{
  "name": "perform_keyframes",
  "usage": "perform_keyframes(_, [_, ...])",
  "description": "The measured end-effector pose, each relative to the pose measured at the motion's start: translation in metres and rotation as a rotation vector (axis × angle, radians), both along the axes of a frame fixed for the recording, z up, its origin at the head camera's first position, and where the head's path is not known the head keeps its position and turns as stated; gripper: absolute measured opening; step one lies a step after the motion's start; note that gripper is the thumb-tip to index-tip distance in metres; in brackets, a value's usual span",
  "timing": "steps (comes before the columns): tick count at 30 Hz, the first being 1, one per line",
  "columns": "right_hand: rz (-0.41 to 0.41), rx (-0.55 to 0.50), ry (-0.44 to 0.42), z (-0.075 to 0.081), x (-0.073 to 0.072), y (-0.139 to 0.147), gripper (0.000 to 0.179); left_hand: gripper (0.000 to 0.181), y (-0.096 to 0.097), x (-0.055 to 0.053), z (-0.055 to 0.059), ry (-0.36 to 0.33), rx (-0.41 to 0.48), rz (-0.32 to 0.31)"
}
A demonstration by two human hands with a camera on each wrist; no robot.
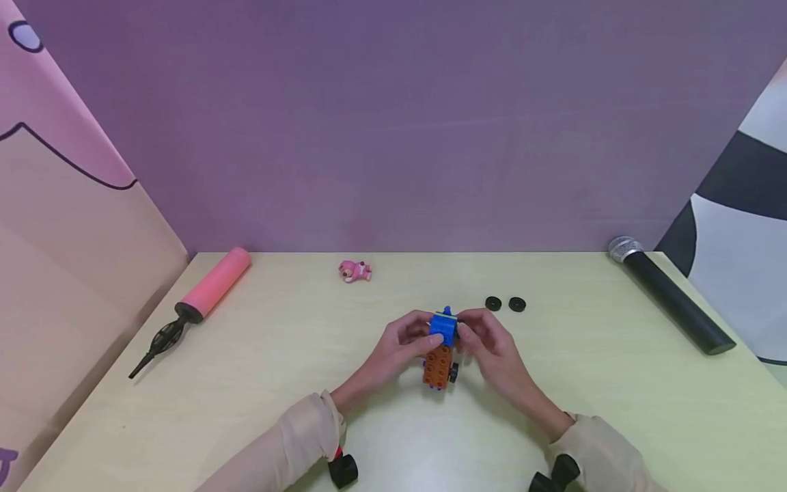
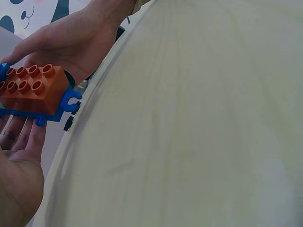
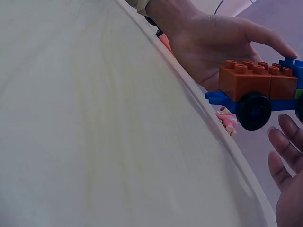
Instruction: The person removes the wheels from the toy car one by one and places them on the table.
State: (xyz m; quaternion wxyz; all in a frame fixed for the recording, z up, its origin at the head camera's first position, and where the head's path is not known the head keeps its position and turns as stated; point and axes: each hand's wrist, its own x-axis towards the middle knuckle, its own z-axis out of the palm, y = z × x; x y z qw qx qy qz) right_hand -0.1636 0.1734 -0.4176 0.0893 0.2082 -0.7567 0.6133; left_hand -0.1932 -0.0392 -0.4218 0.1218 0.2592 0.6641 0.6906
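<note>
A building-block toy car [image 1: 438,365] has orange studded bricks [image 3: 241,80], a blue block [image 1: 443,326] at its far end and a blue base [image 2: 42,115]. My left hand [image 1: 402,344] grips the car from the left, its thumb on the blue block. At the car's far right side, my right hand [image 1: 492,342] pinches a black toy wheel [image 3: 299,106], mostly hidden by the fingers in the head view. Another black wheel [image 3: 253,111] sits on the near right side. A blue stub [image 2: 40,121] without a wheel shows on the left side.
Two loose black wheels [image 1: 505,304] lie beyond my right hand. A small pink bear figure [image 1: 354,271] is near the back edge. At left lies a pink balloon pump [image 1: 215,283], at right a black microphone [image 1: 676,297]. A purple wall [image 1: 418,137] stands behind the table.
</note>
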Motion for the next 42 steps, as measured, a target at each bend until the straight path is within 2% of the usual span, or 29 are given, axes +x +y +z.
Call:
perform_keyframes(4, [0.019,-0.011,-0.006,-0.002,-0.001,-0.003,0.021,0.041,0.0,-0.001,0.0,-0.017,0.016,-0.008])
perform_keyframes(9, [0.01,-0.011,0.0,-0.003,-0.001,-0.005,0.02,0.049,0.0,0.001,0.0,-0.026,0.028,-0.02])
perform_keyframes(20, [0.004,-0.007,0.014,-0.003,0.0,-0.008,0.021,0.053,0.001,0.001,-0.003,0.017,0.005,0.007])
perform_keyframes(35, [-0.021,0.052,0.019,-0.003,0.002,-0.011,0.02,0.053,-0.002,0.001,-0.003,0.015,0.018,0.006])
perform_keyframes(42, [0.014,0.05,0.097,-0.006,0.001,-0.011,0.017,0.054,-0.001,0.0,-0.002,0.04,0.007,0.024])
